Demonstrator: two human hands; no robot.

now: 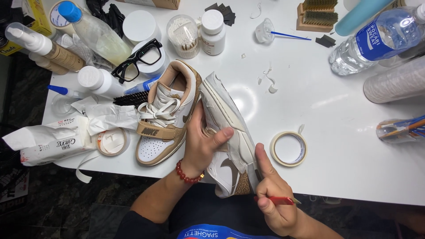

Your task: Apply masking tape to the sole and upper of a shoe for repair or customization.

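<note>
Bright overhead glare on table

Left hand grips a taped-up sneaker tipped on its side, right hand holds a red tool against its near end. Matching tan shoe sits just left, tape roll right.

Single head-worn view, steeply down and close over a white table.
</note>
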